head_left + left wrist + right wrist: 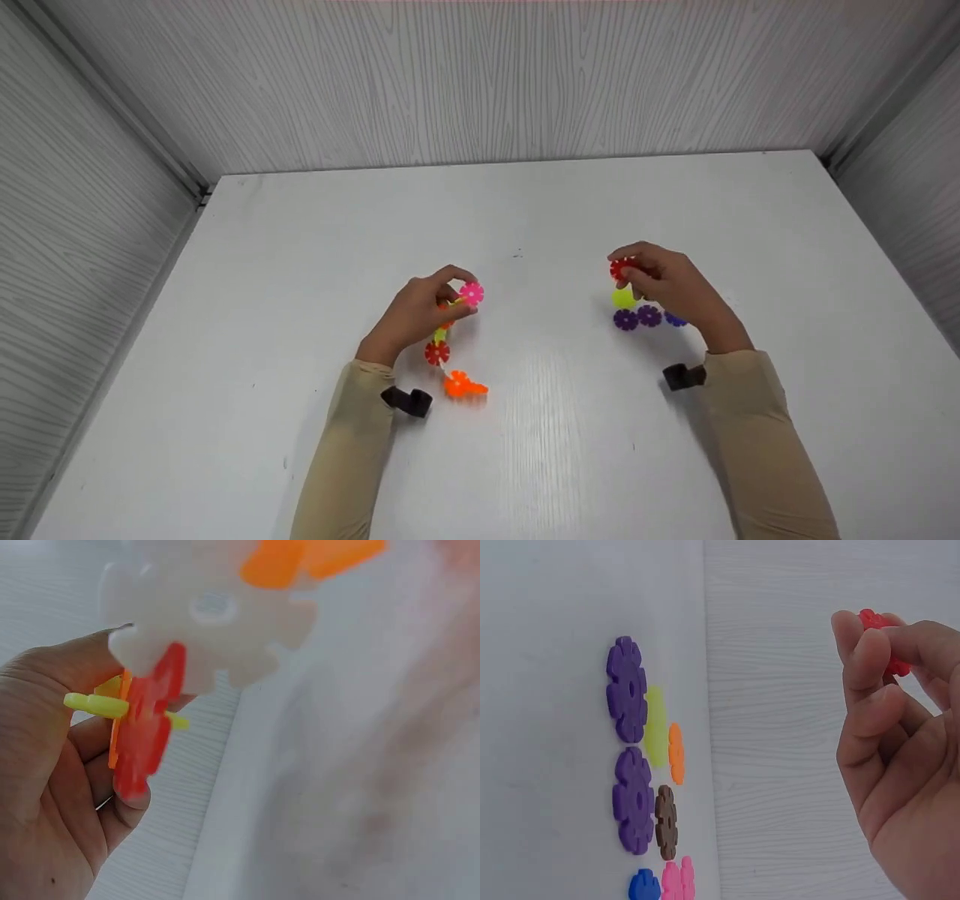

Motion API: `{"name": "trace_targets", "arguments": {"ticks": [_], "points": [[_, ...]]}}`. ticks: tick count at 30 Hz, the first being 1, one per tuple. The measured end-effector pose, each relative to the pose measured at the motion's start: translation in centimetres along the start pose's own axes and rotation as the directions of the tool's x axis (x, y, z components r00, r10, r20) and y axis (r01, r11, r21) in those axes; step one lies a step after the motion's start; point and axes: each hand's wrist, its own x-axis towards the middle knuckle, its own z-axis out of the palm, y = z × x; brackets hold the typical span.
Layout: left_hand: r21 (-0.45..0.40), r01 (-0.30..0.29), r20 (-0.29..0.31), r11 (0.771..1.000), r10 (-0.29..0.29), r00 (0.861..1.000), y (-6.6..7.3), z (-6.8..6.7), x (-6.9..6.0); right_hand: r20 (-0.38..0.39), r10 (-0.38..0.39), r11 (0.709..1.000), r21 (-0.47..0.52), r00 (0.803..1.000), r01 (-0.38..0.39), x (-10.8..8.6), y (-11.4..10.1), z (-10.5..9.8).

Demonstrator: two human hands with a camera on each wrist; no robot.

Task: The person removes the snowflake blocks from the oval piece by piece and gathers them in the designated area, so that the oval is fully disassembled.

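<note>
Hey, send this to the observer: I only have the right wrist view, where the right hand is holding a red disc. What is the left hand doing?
Observer: In the head view, the left hand is holding a chain of joined, coloured discs.
Operator: Got it. Which colour is at the end it holds?
Observer: Pink: a pink disc shows there, by the thumb.
Operator: And what sits further down?
Observer: The left wrist view shows a white disc between a red disc and an orange disc.
</note>
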Motion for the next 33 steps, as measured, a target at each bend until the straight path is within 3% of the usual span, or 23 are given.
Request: {"name": "trace_targets", "arguments": {"ticks": [7, 12, 19, 26, 33], "points": [[-0.015, 0.027, 0.024, 1.000, -0.027, 0.999, -0.2, 0.1, 0.1, -0.011, 0.061, 0.995, 0.080, 0.998, -0.060, -0.1, 1.1, -0.9], [-0.040, 0.027, 0.046, 0.999, -0.025, 0.999, -0.3, 0.2, 0.2, -0.052, 0.087, 0.995, 0.062, 0.995, -0.084, -0.3, 1.8, -1.5], [-0.047, 0.036, 0.067, 0.998, -0.033, 0.997, -0.3, 0.5, 0.2, -0.078, 0.198, 0.978, 0.078, 0.977, -0.192, -0.5, 2.7, -2.1], [-0.056, 0.036, 0.075, 0.998, -0.032, 0.997, -0.5, 0.6, 0.2, -0.133, 0.183, 0.983, 0.041, 0.974, -0.179, -0.6, 3.5, -2.5], [-0.052, 0.065, 0.094, 0.997, -0.060, 0.994, -0.4, 0.7, 0.2, -0.162, 0.225, 0.973, -0.013, 0.961, -0.230, -0.8, 4.4, -2.5]]}}
